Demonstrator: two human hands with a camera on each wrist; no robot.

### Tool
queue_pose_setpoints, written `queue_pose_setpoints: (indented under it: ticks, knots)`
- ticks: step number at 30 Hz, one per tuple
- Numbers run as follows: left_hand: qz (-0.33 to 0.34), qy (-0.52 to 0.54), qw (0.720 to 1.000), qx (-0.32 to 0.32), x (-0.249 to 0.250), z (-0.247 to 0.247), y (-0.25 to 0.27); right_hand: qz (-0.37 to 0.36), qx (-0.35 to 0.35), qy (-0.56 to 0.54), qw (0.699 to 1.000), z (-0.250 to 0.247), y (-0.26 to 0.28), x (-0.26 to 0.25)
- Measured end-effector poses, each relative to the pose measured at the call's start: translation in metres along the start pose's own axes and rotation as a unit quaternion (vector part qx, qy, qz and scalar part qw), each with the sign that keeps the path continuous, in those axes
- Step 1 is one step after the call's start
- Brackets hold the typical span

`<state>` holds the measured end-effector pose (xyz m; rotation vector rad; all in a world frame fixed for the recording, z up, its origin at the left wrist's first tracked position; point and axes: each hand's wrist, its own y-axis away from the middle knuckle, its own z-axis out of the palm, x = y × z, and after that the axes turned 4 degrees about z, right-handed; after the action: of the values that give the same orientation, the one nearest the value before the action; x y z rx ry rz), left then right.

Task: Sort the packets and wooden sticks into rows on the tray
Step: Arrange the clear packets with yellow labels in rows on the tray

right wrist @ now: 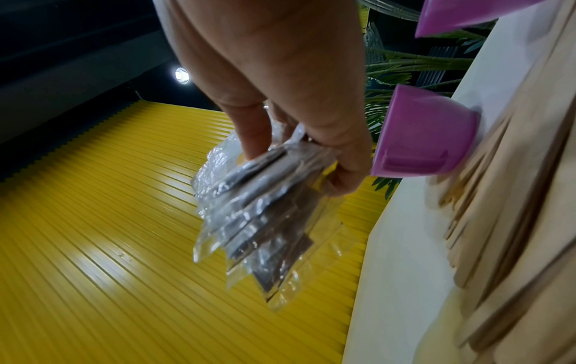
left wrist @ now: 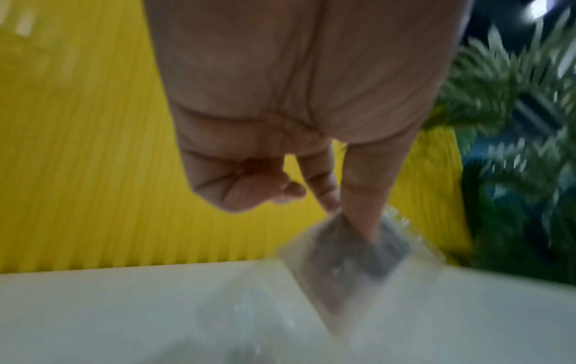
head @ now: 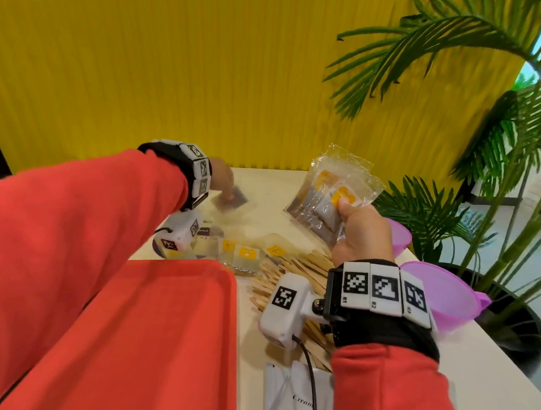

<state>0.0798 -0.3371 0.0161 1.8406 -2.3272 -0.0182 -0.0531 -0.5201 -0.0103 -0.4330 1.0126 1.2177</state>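
Observation:
My right hand [head: 360, 231] holds up a fanned bunch of clear packets [head: 329, 192] with dark contents and yellow labels, pinched between thumb and fingers [right wrist: 258, 138]; the bunch [right wrist: 265, 216] hangs above the table. My left hand [head: 222, 178] reaches to the table's far side and pinches one clear packet [head: 233, 198] with a dark square inside, blurred by motion [left wrist: 371, 251]. More packets [head: 244, 253] lie on the table past the red tray [head: 175, 325]. A heap of wooden sticks [head: 290, 275] lies right of the tray, under my right wrist.
Two purple bowls [head: 440, 292] stand at the table's right edge, one [right wrist: 427, 133] close to the sticks. A white packet [head: 296, 397] lies near the front edge. A yellow ribbed wall [head: 175, 74] backs the table; a palm plant [head: 500, 154] stands at the right.

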Motion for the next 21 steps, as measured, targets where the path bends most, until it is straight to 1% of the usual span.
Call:
queue_pose_setpoints:
  ticks: [1, 2, 3, 4, 5, 8, 11, 13, 14, 17, 18, 19, 21]
  knots:
    - [0.012, 0.092, 0.994, 0.060, 0.003, -0.008, 0.003, 0.002, -0.004, -0.002, 1.000, 0.001, 0.000, 0.000]
    - [0.031, 0.170, 0.976, 0.131, 0.005, -0.015, 0.007, 0.004, -0.007, -0.006, 1.000, 0.001, 0.000, 0.000]
    - [0.049, 0.239, 0.950, 0.192, 0.008, -0.022, 0.012, 0.003, -0.009, -0.010, 1.000, 0.002, 0.000, 0.000]
    - [0.057, 0.292, 0.927, 0.228, 0.009, -0.028, 0.017, 0.001, -0.010, -0.012, 1.000, 0.002, -0.001, 0.001]
    - [0.070, 0.335, 0.908, 0.242, 0.012, -0.032, 0.022, -0.001, -0.015, -0.015, 1.000, 0.002, -0.002, 0.002]
    - [0.095, 0.428, 0.872, 0.216, 0.022, -0.037, 0.041, 0.001, -0.017, -0.017, 1.000, 0.004, -0.001, 0.003]
    - [0.108, 0.456, 0.863, 0.188, 0.029, -0.033, 0.054, 0.001, -0.014, -0.015, 1.000, 0.007, 0.005, 0.001]
    - [0.110, 0.481, 0.850, 0.186, 0.033, -0.031, 0.064, -0.002, -0.016, -0.014, 1.000, 0.010, 0.010, -0.001]
    - [0.105, 0.503, 0.838, 0.184, 0.034, -0.029, 0.069, -0.003, -0.018, -0.015, 1.000, 0.011, 0.011, -0.001]
    - [0.081, 0.600, 0.778, 0.170, 0.035, -0.023, 0.085, 0.001, -0.018, -0.006, 1.000, 0.014, 0.012, -0.001]
    - [0.078, 0.614, 0.766, 0.174, 0.034, -0.021, 0.091, 0.003, -0.018, -0.004, 1.000, 0.015, 0.013, -0.001]
    - [0.079, 0.615, 0.763, 0.180, 0.033, -0.019, 0.096, 0.005, -0.019, -0.001, 1.000, 0.016, 0.014, -0.001]
    - [0.087, 0.591, 0.777, 0.199, 0.027, -0.017, 0.104, 0.006, -0.022, 0.008, 1.000, 0.019, 0.017, -0.002]
